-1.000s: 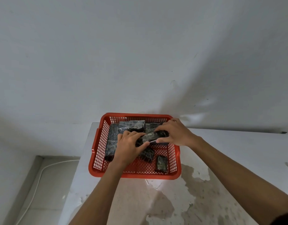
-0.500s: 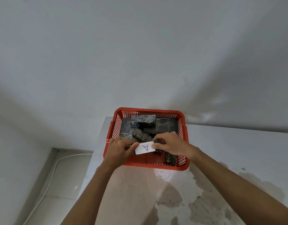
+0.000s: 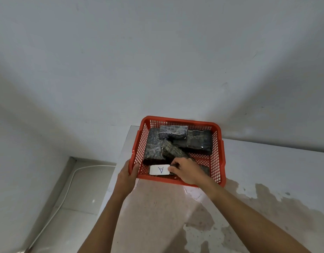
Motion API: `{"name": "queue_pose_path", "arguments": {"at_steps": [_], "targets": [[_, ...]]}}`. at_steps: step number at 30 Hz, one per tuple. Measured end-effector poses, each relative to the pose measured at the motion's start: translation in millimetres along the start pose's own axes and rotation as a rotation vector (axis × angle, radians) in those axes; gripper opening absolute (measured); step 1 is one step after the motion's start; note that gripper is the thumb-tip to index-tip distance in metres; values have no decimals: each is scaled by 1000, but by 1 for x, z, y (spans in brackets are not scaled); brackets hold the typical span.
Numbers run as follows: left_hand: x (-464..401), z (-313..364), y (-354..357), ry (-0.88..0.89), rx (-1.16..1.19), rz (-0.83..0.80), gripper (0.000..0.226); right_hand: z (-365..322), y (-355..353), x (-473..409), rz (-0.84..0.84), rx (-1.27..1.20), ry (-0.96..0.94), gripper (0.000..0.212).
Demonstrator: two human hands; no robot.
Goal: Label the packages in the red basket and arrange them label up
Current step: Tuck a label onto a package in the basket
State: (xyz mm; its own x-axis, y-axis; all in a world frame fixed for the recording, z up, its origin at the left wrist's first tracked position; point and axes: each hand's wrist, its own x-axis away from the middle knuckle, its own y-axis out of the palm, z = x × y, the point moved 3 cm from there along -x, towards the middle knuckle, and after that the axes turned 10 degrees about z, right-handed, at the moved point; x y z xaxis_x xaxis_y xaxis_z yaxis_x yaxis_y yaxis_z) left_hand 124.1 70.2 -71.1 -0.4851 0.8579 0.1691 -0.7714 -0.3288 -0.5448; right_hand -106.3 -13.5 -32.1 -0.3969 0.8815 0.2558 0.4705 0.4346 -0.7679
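Note:
A red mesh basket [image 3: 217, 143] sits on a white table against the wall and holds several dark wrapped packages [image 3: 194, 141]. One package lies at the basket's front with a white label [image 3: 159, 170] facing up, marked with a handwritten "A". My right hand [image 3: 186, 170] reaches into the basket, its fingertips on the right end of that labelled package. My left hand [image 3: 127, 175] grips the basket's front left corner from outside, thumb over the rim.
The table top [image 3: 267, 179] is worn, with peeled brown patches near me. Its left edge drops to a tiled floor where a white cable [image 3: 69, 187] runs. A plain wall stands right behind the basket.
The package went from being held in both hands over the basket to lying at the front, label up. My left hand let go and moved to the basket's corner.

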Motion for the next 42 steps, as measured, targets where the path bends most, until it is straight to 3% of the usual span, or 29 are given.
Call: {"name": "queue_pose_path", "arguments": {"at_steps": [9, 14, 19, 23, 25, 28, 30, 35, 39, 42], "targets": [[0, -11, 7, -118, 143, 10, 52, -19, 24, -7, 155, 198, 124, 28], [2, -16, 9, -162, 154, 30, 52, -30, 32, -11, 174, 110, 235, 29], [1, -18, 11, -177, 158, 30, 52, -23, 29, -5, 176, 27, 204, 27], [0, -20, 12, -206, 154, 21, 53, -5, 7, 2, 455, 84, 44, 24], [1, -18, 12, -204, 176, 19, 49, 8, -5, 2, 582, 149, -4, 36], [1, -16, 13, -210, 178, 21, 48, 30, -7, -4, 492, 282, 55, 62], [1, -18, 12, -221, 173, 23, 53, 36, 0, -10, 421, 359, 53, 68], [2, -14, 10, -221, 193, 4, 44, 38, -1, -15, 446, 370, 11, 68], [3, -9, 8, -217, 183, 7, 70, 34, -17, -8, 454, 297, -26, 67], [11, -6, 8, -222, 198, 9, 70, 23, -37, 10, 470, 238, -56, 68]]}}
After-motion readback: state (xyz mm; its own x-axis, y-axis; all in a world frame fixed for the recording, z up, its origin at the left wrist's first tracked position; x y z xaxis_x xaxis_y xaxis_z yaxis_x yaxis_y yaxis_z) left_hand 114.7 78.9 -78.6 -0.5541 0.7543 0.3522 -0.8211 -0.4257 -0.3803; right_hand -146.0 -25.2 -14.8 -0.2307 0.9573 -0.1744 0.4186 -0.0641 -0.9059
